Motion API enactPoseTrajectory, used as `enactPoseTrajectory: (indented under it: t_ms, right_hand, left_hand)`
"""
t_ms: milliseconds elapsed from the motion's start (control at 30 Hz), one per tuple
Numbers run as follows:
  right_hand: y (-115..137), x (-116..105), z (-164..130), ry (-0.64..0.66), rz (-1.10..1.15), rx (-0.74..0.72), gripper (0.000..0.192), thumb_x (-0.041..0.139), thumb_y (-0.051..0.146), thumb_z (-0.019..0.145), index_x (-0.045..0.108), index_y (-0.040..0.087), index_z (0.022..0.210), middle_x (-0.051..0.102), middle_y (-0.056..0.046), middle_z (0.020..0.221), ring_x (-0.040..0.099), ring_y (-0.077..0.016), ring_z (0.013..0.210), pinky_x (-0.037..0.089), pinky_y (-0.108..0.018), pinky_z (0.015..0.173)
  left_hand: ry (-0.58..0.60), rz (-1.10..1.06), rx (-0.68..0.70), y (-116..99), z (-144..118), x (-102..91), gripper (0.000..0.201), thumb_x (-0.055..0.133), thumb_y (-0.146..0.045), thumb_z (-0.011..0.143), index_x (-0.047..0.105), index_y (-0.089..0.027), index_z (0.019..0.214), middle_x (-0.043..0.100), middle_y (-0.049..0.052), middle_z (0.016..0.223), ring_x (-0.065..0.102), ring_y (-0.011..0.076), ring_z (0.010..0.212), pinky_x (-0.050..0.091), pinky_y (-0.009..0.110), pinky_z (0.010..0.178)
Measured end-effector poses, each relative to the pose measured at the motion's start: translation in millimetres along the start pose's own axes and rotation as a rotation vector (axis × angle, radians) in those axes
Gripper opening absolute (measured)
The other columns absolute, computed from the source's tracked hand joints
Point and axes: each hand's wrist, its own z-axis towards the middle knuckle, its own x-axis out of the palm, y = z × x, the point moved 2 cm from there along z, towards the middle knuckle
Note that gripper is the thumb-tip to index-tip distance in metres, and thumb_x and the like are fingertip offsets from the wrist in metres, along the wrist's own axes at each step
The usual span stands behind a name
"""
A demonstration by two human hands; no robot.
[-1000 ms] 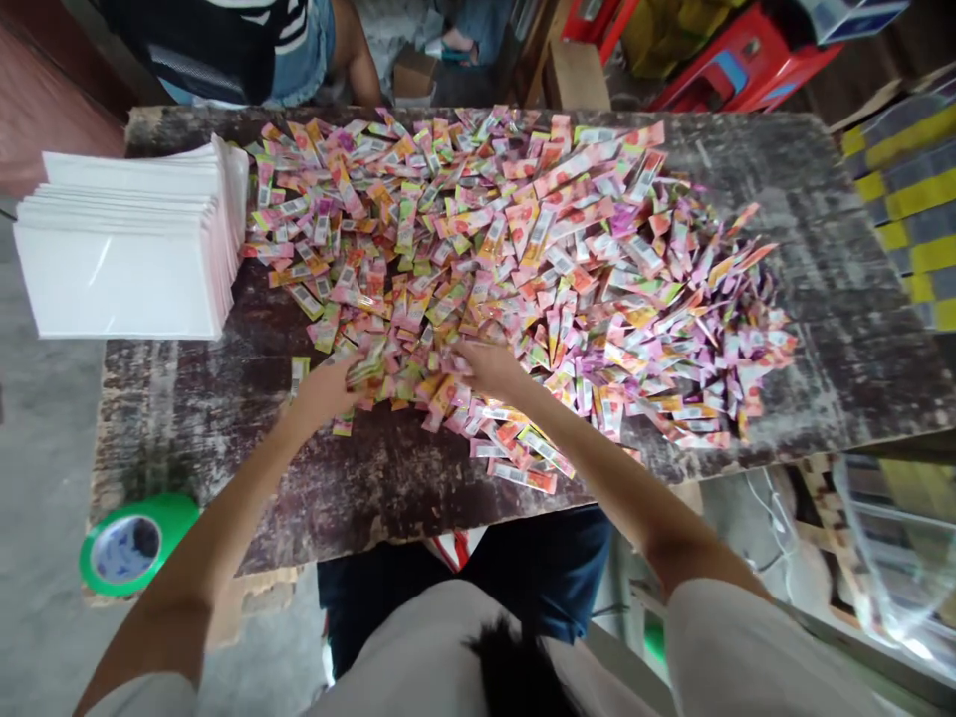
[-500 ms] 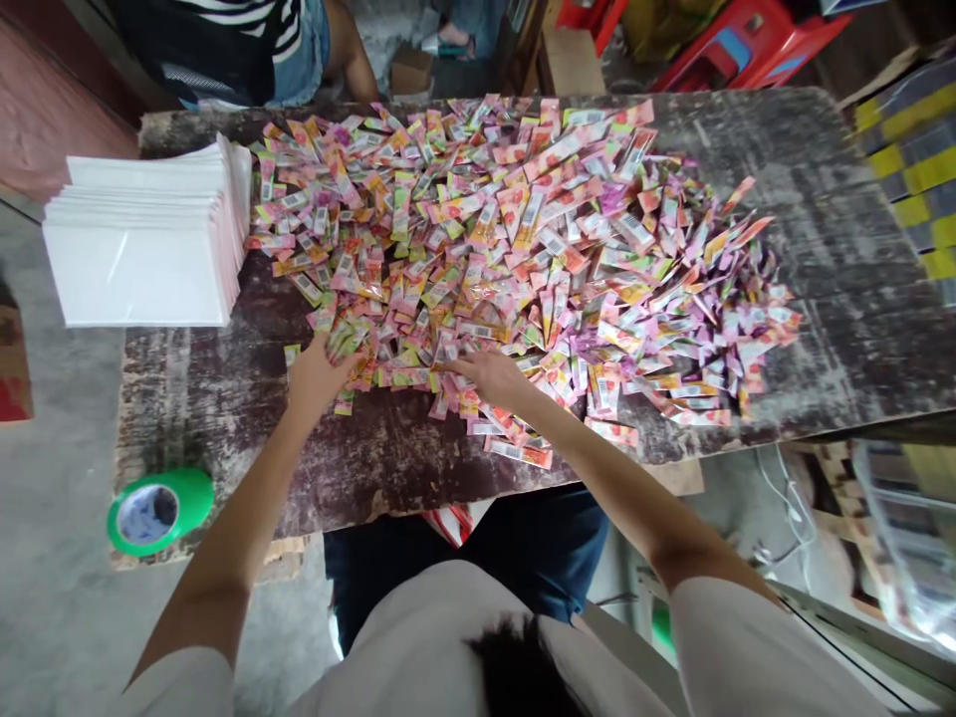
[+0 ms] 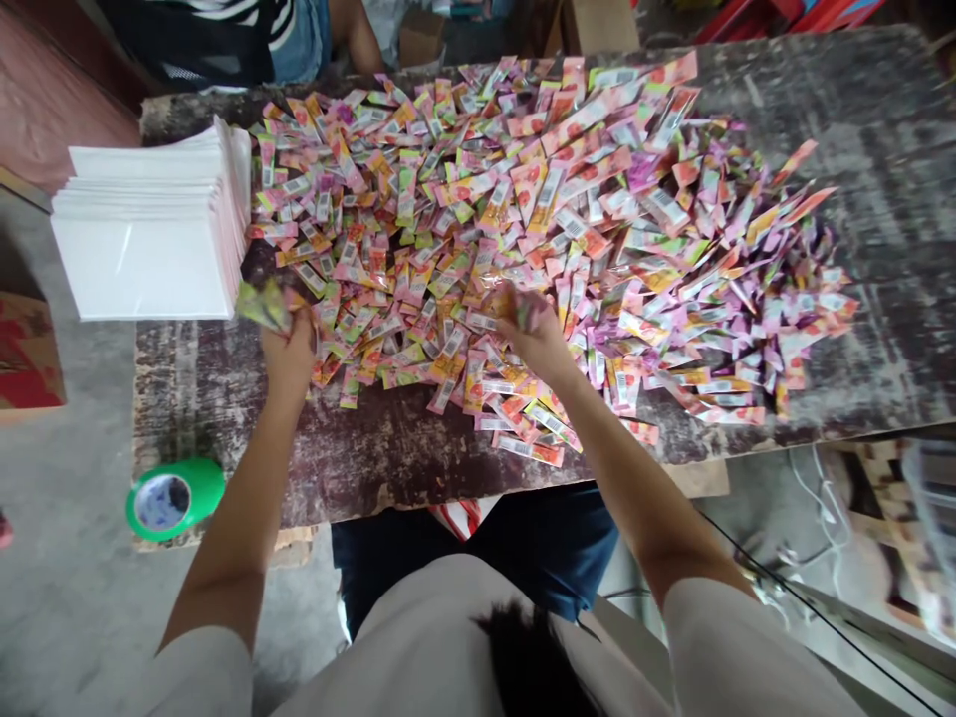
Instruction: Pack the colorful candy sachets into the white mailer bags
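A wide heap of small stick packets point(image 3: 448, 259), pink, orange, green and purple with barcodes, covers the middle of a worn dark wooden table point(image 3: 358, 468). My left hand point(image 3: 290, 349) is closed on yellow-green packets point(image 3: 265, 304) at the heap's left edge, close to the stack of white envelopes point(image 3: 149, 239). Over the front middle of the heap, my right hand point(image 3: 539, 344) is closed around a few packets point(image 3: 527, 307), blurred by motion. How many packets each hand holds, I cannot tell.
A roll of green tape point(image 3: 175, 500) lies at the table's front left corner. Across the table is another person point(image 3: 246, 40). A red box point(image 3: 30, 349) stands on the floor at left, and a red plastic stool point(image 3: 784, 15) is behind the table.
My left hand has lifted off the heap and moved left and up with packets in it. My right hand has moved right and up, now holding packets. The view has shifted slightly.
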Motion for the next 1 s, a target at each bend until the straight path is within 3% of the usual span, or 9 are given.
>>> enactPoseTrajectory:
  t_ms: [133, 233, 333, 467, 600, 700, 833, 933, 1000]
  right_hand:
    - [20, 45, 46, 0.239, -0.325, -0.109, 0.034, 0.069, 0.024, 0.084, 0.059, 0.017, 0.115, 0.068, -0.012, 0.111, 0.064, -0.0293, 0.102, 0.053, -0.049, 0.091]
    - [34, 78, 74, 0.459, -0.576, -0.190, 0.036, 0.069, 0.009, 0.077, 0.063, 0.013, 0.112, 0.068, -0.016, 0.110, 0.063, -0.0324, 0.106, 0.050, -0.050, 0.094]
    - [40, 79, 86, 0.473, -0.546, -0.169, 0.025, 0.068, 0.008, 0.079, 0.066, 0.016, 0.102, 0.069, -0.012, 0.103, 0.064, -0.0281, 0.102, 0.052, -0.048, 0.093]
    - [42, 27, 89, 0.142, -0.098, -0.069, 0.016, 0.055, 0.025, 0.095, 0.061, 0.021, 0.110, 0.065, -0.008, 0.113, 0.063, -0.0197, 0.102, 0.056, -0.041, 0.090]
    - [45, -22, 75, 0.000, 0.066, -0.024, 0.023, 0.048, 0.034, 0.099, 0.059, 0.023, 0.115, 0.066, -0.008, 0.110, 0.064, -0.0196, 0.097, 0.056, -0.042, 0.089]
    - [45, -18, 49, 0.203, -0.072, 0.000, 0.022, 0.062, 0.023, 0.089, 0.063, 0.019, 0.110, 0.068, -0.008, 0.103, 0.064, -0.0200, 0.091, 0.057, -0.039, 0.082]
    - [35, 30, 17, 0.568, -0.544, -0.187, 0.035, 0.057, 0.000, 0.078, 0.067, 0.015, 0.107, 0.070, -0.011, 0.100, 0.065, -0.0248, 0.097, 0.052, -0.042, 0.088]
    - [28, 58, 9, 0.662, -0.724, -0.345, 0.034, 0.053, -0.001, 0.079, 0.068, 0.014, 0.106, 0.069, -0.014, 0.104, 0.064, -0.0290, 0.101, 0.048, -0.047, 0.091]
    - [28, 59, 11, 0.657, -0.705, -0.343, 0.029, 0.056, 0.002, 0.079, 0.068, 0.015, 0.102, 0.068, -0.014, 0.105, 0.063, -0.0299, 0.102, 0.049, -0.046, 0.089]
  left_hand:
    - [0.345, 0.458, 0.080, -7, 3, 48.5, 0.043, 0.078, -0.030, 0.071, 0.064, -0.019, 0.110, 0.069, 0.008, 0.091, 0.068, 0.0276, 0.091, 0.054, 0.041, 0.084]
    - [0.532, 0.673, 0.072, -2, 0, 68.8, 0.029, 0.074, -0.016, 0.068, 0.069, -0.019, 0.097, 0.069, 0.011, 0.088, 0.067, 0.0350, 0.096, 0.051, 0.047, 0.089]
    - [0.369, 0.542, 0.050, 2, 4, 56.9, 0.015, 0.073, -0.018, 0.068, 0.067, -0.019, 0.082, 0.068, 0.008, 0.084, 0.067, 0.0305, 0.095, 0.051, 0.043, 0.090]
    - [-0.041, -0.054, -0.032, -6, 21, 15.3, 0.028, 0.076, -0.033, 0.067, 0.061, -0.018, 0.085, 0.068, 0.002, 0.082, 0.065, 0.0176, 0.080, 0.055, 0.035, 0.083]
    - [-0.108, -0.410, -0.162, -22, 31, -5.5, 0.034, 0.073, -0.043, 0.069, 0.055, -0.020, 0.087, 0.064, -0.002, 0.066, 0.064, 0.0160, 0.063, 0.058, 0.033, 0.066]
    - [0.005, -0.192, -0.258, -24, 19, 4.1, 0.035, 0.077, -0.047, 0.067, 0.055, -0.022, 0.079, 0.058, -0.001, 0.059, 0.063, 0.0194, 0.058, 0.057, 0.037, 0.061]
    - [0.262, 0.470, -0.271, -8, -9, 40.5, 0.041, 0.085, -0.040, 0.058, 0.063, -0.019, 0.086, 0.071, 0.012, 0.084, 0.070, 0.0345, 0.092, 0.055, 0.049, 0.085]
    - [0.338, 0.775, -0.240, 1, -20, 58.0, 0.032, 0.079, -0.037, 0.065, 0.066, -0.017, 0.086, 0.072, 0.019, 0.093, 0.066, 0.0411, 0.107, 0.051, 0.051, 0.093]
    - [0.285, 0.717, -0.208, 1, -21, 55.5, 0.025, 0.076, -0.036, 0.068, 0.065, -0.018, 0.082, 0.071, 0.015, 0.088, 0.067, 0.0393, 0.106, 0.052, 0.047, 0.090]
